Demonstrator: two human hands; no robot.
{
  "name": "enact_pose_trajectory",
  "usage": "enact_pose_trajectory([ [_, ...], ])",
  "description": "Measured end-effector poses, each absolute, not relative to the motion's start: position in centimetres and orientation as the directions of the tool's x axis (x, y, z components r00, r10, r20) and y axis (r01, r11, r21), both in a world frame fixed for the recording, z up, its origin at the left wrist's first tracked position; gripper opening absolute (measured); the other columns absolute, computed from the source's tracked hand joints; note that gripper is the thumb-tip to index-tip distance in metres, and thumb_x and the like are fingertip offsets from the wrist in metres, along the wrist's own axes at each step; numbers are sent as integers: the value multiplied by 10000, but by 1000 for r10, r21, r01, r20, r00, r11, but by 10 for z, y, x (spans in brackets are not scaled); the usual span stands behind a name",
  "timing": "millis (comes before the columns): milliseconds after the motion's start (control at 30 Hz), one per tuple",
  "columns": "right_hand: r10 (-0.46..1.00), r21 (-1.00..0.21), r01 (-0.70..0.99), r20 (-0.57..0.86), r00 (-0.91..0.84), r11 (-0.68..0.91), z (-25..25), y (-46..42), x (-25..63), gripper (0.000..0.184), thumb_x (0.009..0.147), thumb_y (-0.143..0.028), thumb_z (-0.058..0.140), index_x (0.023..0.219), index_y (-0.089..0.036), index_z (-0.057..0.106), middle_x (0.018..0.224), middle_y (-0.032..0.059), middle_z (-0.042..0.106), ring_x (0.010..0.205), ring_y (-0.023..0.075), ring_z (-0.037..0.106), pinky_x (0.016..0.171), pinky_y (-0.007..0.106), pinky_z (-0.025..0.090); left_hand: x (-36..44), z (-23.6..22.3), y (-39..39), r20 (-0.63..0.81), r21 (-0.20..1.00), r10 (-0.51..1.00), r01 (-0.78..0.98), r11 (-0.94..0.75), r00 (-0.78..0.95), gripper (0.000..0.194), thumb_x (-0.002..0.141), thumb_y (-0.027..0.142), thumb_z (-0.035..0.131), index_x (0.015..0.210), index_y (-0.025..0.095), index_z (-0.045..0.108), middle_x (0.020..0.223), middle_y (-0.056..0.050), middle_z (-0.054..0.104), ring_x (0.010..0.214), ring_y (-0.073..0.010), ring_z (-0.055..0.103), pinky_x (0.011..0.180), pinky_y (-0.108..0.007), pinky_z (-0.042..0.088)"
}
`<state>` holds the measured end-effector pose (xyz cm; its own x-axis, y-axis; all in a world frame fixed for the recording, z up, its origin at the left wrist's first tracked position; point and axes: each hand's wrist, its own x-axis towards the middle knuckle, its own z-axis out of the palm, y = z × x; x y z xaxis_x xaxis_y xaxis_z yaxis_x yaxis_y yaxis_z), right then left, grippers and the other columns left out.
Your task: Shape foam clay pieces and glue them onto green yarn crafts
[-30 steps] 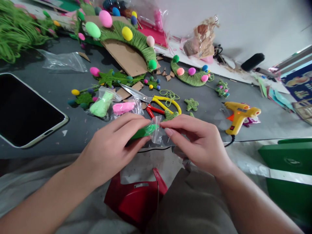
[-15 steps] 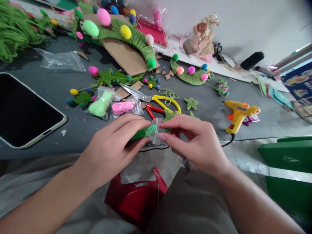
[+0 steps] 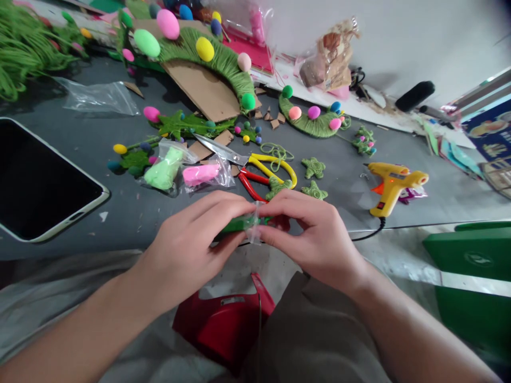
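Observation:
A small clear zip bag point(image 3: 252, 230) with bright green clay inside is held between both hands, over the table's front edge. My left hand point(image 3: 195, 234) is closed around the bag's green-filled part. At the zip end, my right hand point(image 3: 311, 229) pinches the plastic between thumb and fingers. Just beyond the hands lie scissors point(image 3: 275, 166) with yellow and red handles, and green yarn-wrapped stars point(image 3: 313, 167). Left of the scissors rest a bag of light green clay point(image 3: 164, 169) and a bag of pink clay point(image 3: 202, 173).
A yellow glue gun point(image 3: 393, 186) stands at the right with its cord over the edge. A phone point(image 3: 43, 181) lies at the left. Behind are a yarn-wrapped wreath point(image 3: 223, 66) with coloured balls and a smaller green crescent point(image 3: 309, 123). A red stool point(image 3: 223, 324) is below.
Both hands have moved slightly down and closer together with the bag. The right hand's fingers have come nearer to the left fingertips at the zip.

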<state>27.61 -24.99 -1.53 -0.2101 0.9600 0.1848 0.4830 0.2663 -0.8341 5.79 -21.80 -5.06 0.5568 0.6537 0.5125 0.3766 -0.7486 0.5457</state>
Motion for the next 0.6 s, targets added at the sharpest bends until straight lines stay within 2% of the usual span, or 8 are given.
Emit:
enact_pose_trajectory([
  [167, 941, -769, 544, 255, -221, 336, -12, -249, 276, 11, 923, -158, 792, 912, -157, 792, 824, 6, 712, 734, 100, 619, 692, 240, 509, 54, -49, -216, 497, 531, 671, 418, -737, 550, 199, 1006, 147, 670, 1191, 213, 640, 1173, -54, 764, 1073, -173, 756, 983, -257, 595],
  [300, 941, -738, 627, 338, 21, 251, -2, -248, 286, 109, 975, -247, 760, 883, -190, 745, 800, -11, 708, 681, 97, 587, 634, 245, 495, 49, -50, -211, 498, 487, 695, 495, -719, 519, 147, 1012, 219, 688, 1155, 195, 659, 1114, -62, 771, 1025, -202, 757, 923, -303, 600],
  [367, 923, -741, 633, 371, 104, 227, 1, -249, 289, 133, 989, -272, 748, 881, -196, 740, 790, -18, 701, 662, 89, 573, 622, 240, 495, 48, -52, -210, 482, 424, 703, 563, -709, 522, 186, 1012, 280, 689, 1172, 187, 673, 1129, -85, 772, 1033, -261, 740, 918, -395, 597],
  [467, 934, -750, 615, 351, 59, 243, 1, -250, 289, 93, 993, -253, 742, 923, -203, 777, 837, -15, 736, 707, 87, 618, 646, 225, 518, 47, -53, -211, 415, 260, 729, 697, -668, 544, 323, 1001, 383, 665, 1267, 202, 685, 1311, -142, 734, 1121, -401, 677, 915, -575, 558],
  [533, 954, -769, 592, 300, -1, 242, -1, -251, 286, 48, 976, -215, 753, 977, -207, 800, 896, -10, 771, 752, 90, 661, 659, 212, 536, 48, -52, -211, 383, 187, 750, 750, -634, 539, 416, 999, 431, 646, 1354, 213, 664, 1410, -166, 681, 1159, -449, 646, 896, -621, 545],
  [600, 968, -795, 565, 250, -28, 222, -4, -252, 283, 86, 971, -186, 748, 1032, -203, 807, 942, -2, 792, 776, 94, 693, 666, 206, 553, 47, -51, -209, 385, 173, 763, 771, -612, 519, 488, 1004, 493, 641, 1413, 227, 630, 1421, -171, 660, 1156, -441, 650, 887, -609, 553],
])
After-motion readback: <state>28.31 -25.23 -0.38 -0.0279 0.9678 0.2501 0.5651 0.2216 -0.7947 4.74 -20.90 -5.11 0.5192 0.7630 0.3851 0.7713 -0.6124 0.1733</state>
